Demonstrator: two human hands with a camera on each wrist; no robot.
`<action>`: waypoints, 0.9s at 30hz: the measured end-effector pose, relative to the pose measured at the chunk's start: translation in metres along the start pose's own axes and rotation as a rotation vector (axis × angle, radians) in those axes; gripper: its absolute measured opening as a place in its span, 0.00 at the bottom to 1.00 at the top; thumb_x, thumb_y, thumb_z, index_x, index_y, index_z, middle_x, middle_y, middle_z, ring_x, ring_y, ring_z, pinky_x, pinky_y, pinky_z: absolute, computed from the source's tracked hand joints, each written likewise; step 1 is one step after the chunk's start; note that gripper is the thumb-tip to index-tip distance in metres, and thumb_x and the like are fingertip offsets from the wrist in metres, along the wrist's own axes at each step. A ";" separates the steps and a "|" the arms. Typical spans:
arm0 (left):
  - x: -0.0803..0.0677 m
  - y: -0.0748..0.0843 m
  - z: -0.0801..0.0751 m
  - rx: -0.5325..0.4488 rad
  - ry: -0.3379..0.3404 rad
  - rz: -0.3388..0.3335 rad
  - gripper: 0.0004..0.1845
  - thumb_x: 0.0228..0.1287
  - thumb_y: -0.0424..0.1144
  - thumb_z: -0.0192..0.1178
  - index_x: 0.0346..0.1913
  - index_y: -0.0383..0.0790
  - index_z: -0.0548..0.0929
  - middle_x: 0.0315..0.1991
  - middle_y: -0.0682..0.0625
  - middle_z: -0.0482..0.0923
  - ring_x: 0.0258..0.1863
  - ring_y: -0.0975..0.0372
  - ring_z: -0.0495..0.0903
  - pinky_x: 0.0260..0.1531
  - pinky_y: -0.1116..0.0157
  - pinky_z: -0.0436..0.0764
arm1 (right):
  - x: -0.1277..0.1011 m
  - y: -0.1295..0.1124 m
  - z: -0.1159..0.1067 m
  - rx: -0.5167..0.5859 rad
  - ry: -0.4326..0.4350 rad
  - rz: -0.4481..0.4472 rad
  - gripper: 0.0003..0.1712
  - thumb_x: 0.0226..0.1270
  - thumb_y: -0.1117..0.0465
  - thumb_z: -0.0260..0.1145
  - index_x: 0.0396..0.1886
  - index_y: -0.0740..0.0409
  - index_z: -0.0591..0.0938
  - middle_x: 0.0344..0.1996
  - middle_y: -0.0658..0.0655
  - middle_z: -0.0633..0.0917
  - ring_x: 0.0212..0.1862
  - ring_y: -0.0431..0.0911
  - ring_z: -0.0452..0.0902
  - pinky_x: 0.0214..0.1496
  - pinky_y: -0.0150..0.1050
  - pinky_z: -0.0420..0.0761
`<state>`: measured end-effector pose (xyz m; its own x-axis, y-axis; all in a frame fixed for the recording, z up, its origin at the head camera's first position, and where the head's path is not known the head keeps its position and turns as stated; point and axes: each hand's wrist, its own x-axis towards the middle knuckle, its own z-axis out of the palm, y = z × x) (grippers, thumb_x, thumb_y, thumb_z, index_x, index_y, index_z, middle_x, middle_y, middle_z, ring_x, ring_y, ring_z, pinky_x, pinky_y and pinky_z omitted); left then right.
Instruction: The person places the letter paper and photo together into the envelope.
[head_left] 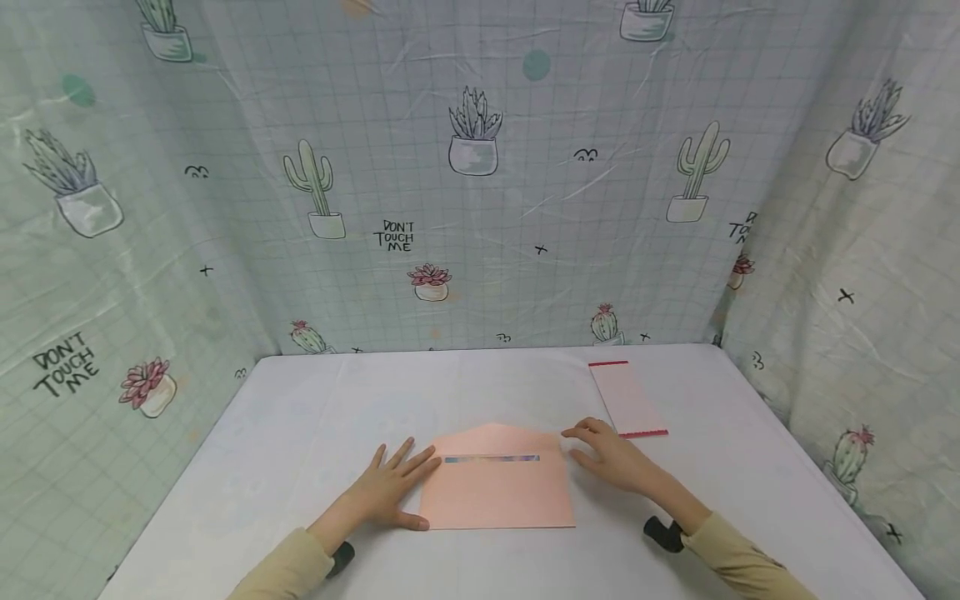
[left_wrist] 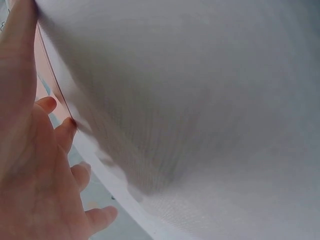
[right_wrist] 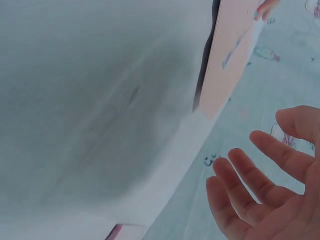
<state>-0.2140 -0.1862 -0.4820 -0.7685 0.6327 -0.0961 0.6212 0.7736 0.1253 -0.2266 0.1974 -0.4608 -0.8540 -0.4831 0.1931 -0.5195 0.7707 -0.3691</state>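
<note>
1. Pink envelope [head_left: 497,487] lies flat mid-table [head_left: 300,433], flap open.
2. Left hand [head_left: 386,492], fingers spread, presses its left edge.
3. Right hand [head_left: 611,457], fingers relaxed, sits just right of it.
4. Only the head view shows the whole pink strip [head_left: 627,398] beyond the envelope's right corner.

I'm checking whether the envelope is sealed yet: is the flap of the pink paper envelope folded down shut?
No, the pink paper envelope lies with its flap open, the strip along the fold uncovered.

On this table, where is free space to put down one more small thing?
The white table is bare left of the left hand, and behind the pink envelope up to the curtain. It is crowded on the right, where the right hand lies between envelope and pink strip.
</note>
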 end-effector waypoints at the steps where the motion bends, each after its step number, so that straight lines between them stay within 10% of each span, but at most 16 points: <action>1: 0.000 0.000 0.000 -0.005 0.001 0.001 0.49 0.45 0.68 0.56 0.68 0.45 0.55 0.70 0.47 0.50 0.68 0.42 0.47 0.57 0.34 0.47 | -0.001 0.003 -0.001 0.012 0.006 0.002 0.18 0.61 0.58 0.59 0.51 0.56 0.77 0.44 0.53 0.76 0.45 0.45 0.73 0.43 0.39 0.78; 27: 0.001 0.001 0.000 -0.026 -0.020 -0.016 0.49 0.45 0.67 0.56 0.68 0.46 0.54 0.70 0.47 0.49 0.69 0.43 0.45 0.59 0.35 0.47 | -0.028 0.093 -0.035 0.307 0.034 0.489 0.20 0.61 0.59 0.59 0.49 0.69 0.73 0.41 0.69 0.80 0.35 0.49 0.78 0.27 0.34 0.78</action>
<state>-0.2138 -0.1845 -0.4819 -0.7751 0.6207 -0.1182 0.6041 0.7828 0.1492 -0.2522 0.2973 -0.4689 -0.9957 -0.0838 -0.0387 -0.0365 0.7427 -0.6686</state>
